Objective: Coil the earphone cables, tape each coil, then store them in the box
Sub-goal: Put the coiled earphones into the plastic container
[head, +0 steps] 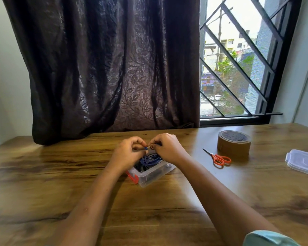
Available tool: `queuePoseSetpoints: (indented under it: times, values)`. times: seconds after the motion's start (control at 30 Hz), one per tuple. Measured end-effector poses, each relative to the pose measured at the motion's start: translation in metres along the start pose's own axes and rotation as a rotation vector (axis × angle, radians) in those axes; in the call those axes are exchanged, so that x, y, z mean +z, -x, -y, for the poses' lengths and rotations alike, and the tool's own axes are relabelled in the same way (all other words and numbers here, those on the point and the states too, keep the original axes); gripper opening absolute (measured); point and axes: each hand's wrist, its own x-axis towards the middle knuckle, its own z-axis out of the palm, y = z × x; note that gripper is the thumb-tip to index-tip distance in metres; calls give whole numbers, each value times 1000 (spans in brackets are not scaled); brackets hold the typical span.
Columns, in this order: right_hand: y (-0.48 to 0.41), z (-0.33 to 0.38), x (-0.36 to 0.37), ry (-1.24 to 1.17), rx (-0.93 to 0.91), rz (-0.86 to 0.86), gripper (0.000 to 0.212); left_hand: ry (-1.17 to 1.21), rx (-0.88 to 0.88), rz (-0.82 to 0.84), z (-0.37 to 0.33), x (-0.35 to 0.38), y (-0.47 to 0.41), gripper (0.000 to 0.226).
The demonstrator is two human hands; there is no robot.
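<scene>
Here, left grip (128, 151) and right grip (167, 148) pinching cable (149, 159) above box (149, 176), scissors (220, 159), tape (234, 142) beside

blue cable (149, 159), orange scissors (220, 160), brown tape (234, 143), dk leaf-print curtain (114, 68), woodgrain table (43, 174)

print on the tape roll (234, 142), too blurred to read

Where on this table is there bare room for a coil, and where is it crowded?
Bare wood: left of the box to the table edge, and between the forearms. Crowded: the right side, with scissors, tape roll and lid, and over the box, where left hand and right hand hold the blue cable.
</scene>
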Motion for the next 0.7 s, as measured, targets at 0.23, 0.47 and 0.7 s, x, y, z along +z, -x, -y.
queuePoseSetpoints:
  times: [0.23,0.47,0.7]
  values:
    - [0,-1,6,208,67,54,24,-281,91,-88,7,1,-1,6]
    - [6,1,-5,150,-7,-97,29,-216,265,-416,5,-3,5,7]
    - [30,-19,-66,-147,168,-412,23,-118,360,-631,-13,-12,20,9]
